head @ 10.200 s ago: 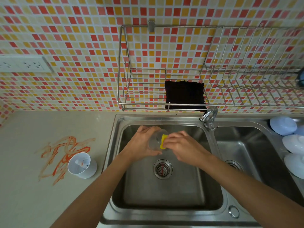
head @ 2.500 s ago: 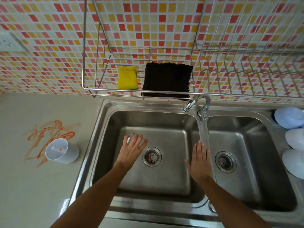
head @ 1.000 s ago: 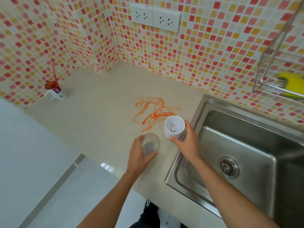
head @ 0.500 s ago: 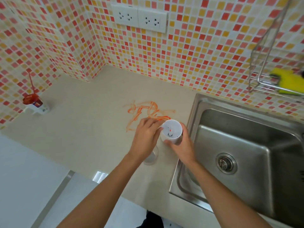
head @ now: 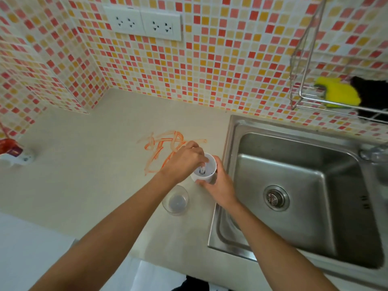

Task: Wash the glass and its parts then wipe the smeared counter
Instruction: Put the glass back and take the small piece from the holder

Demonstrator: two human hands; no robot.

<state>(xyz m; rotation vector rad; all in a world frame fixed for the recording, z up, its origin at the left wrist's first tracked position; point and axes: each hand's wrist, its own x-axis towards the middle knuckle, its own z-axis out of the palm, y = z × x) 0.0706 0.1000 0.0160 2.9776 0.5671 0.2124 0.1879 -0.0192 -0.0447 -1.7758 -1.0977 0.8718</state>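
At the far left edge of the beige counter we see a small white and red object close to the tiled wall, too blurred for us to name; higher on the wall there is a white double socket. Toward the middle, an orange smear lies on the counter, partly hidden behind the left hand. This hand reaches from above into the white cup-shaped part, its fingers bent and gathered around a small piece that stands inside it; we cannot tell if they really pinch this piece or only touch it. The clear glass stands upright on the counter, free of both hands, just in front of the white part and beside the left forearm. The right hand grips the white part from the side nearest to the sink, with the fingers curled around its wall; the part is near the sink rim, and we cannot tell whether its bottom touches the counter. To the right is the steel sink with its round drain strainer; a blurred tap shows at the right edge. Above it, a wire rack hangs on the wall; a yellow sponge lies in it, and a black cloth is just beside the sponge.
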